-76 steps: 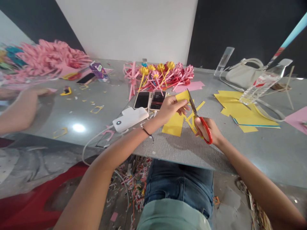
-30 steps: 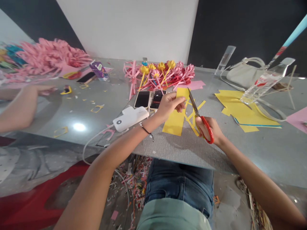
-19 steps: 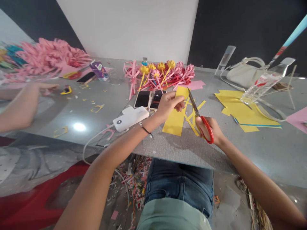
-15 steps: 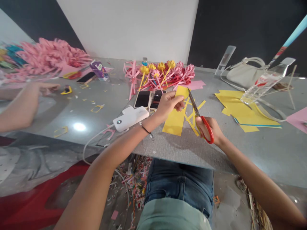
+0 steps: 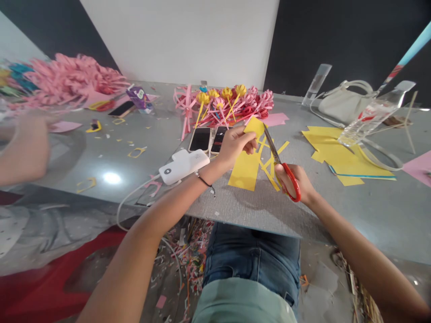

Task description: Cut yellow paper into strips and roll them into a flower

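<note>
Between the thumb and fingers of my left hand (image 5: 237, 144) is a small piece of yellow paper (image 5: 254, 127), held up above the table. My right hand (image 5: 296, 179) grips red-handled scissors (image 5: 278, 157), whose blades point up and away with the tips at the paper's right edge. Whether the blades are cutting into it I cannot tell. Under my left hand a larger yellow paper sheet (image 5: 243, 177) lies flat on the table. Thin yellow paper strips (image 5: 269, 172) lie crossed beside it, partly below the scissors.
Two phones (image 5: 200, 139) and a white power bank (image 5: 184, 166) with a cable lie left of my hands. Paper flowers (image 5: 222, 103) are heaped behind. To the right are yellow sheets (image 5: 323, 143), a plastic bottle (image 5: 373, 114) and a white handbag (image 5: 346, 103). Another person's arm (image 5: 25, 148) reaches in from the left.
My left hand and the paper piece have shifted slightly left and down. The scissors barely moved. The other person's hand drew back left, and a pink paper now shows beside it.
</note>
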